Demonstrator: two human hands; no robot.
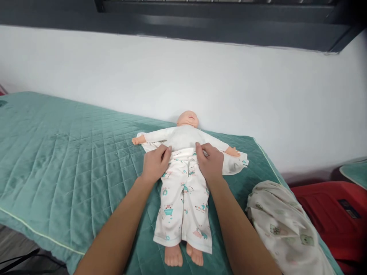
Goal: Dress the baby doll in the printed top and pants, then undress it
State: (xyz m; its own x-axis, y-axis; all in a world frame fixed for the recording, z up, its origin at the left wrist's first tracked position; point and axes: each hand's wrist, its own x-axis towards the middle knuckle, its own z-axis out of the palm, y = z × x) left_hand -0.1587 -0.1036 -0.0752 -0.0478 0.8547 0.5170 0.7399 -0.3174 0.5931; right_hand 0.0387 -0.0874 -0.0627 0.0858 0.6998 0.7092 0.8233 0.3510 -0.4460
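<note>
Trousers (187, 191) pinched by fingers (166, 154), smooth-headed doll (186, 137), diamond-quilted cover (71, 164)

Left of the doll (186, 138), the green quilt (71, 164) offers a hand a wide, open passage. On the right, the bundled cloth (282, 227) leaves only a narrow gap beside the right forearm (237, 227); behind the doll's head (187, 119), the white wall (186, 78) blocks the way.

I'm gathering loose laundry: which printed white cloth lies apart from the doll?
The bunched cloth by the right edge of the quilt. The trousers are on the doll; the other cloth spreads beneath its arms.
</note>
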